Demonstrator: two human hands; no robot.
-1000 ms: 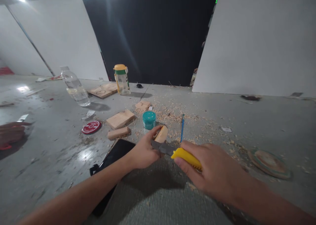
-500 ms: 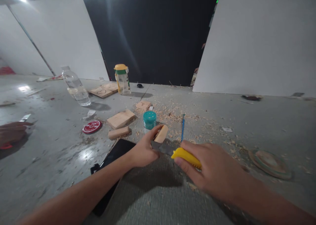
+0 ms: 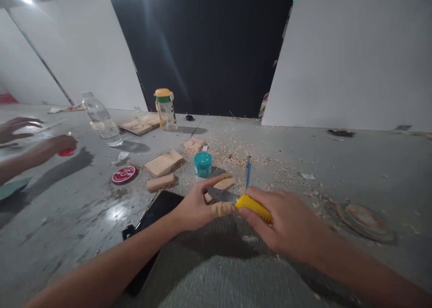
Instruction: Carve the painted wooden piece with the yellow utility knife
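My left hand point(image 3: 199, 204) is closed around a small pale piece of wood point(image 3: 225, 183), with the index finger along its far side and a wrapped thumb at the near side. In my right hand point(image 3: 283, 218) is a utility knife point(image 3: 254, 207) with a yellow handle, its blade pointing left and lying across the near side of the wood. The blade partly hides the wood, and I cannot tell how deep it touches. Just beyond my left hand stands a teal-lidded jar point(image 3: 203, 165). A blue stick-like tool point(image 3: 249, 171) lies on the table past the knife.
Wood shavings point(image 3: 232, 157) cover the middle. Left are wood blocks point(image 3: 164, 163), a red round lid point(image 3: 124, 175), a black tablet-like device point(image 3: 162, 209) and a water bottle point(image 3: 103, 121). A yellow-capped bottle point(image 3: 165, 110) stands behind. Another person's hands point(image 3: 50, 148) reach in at left.
The wood in my left hand has tilted flatter and my left thumb now reaches toward the knife handle. At left, the other person's hands have moved up and farther into view, one with something red.
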